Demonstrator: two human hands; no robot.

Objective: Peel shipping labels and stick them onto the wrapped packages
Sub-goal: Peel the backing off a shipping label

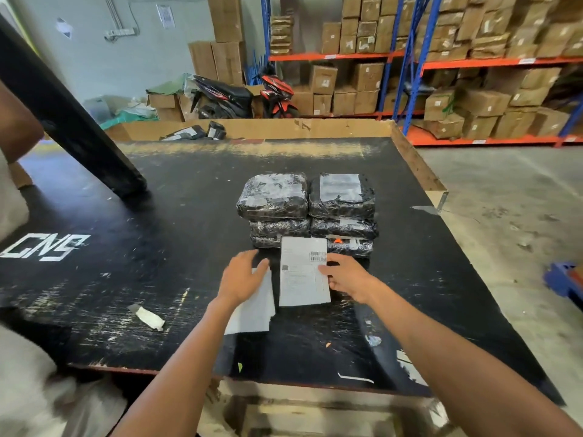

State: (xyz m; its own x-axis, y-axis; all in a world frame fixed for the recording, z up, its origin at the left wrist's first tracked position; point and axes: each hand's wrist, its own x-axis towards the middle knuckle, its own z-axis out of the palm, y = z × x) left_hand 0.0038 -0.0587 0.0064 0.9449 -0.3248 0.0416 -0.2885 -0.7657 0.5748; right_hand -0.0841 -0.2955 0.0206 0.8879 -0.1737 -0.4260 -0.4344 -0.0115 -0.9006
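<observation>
Nearby — package stacks behind; left hand flat on backing sheets, right hand pinching label.

both forearms bare, no sleeves, rings or watch.
</observation>
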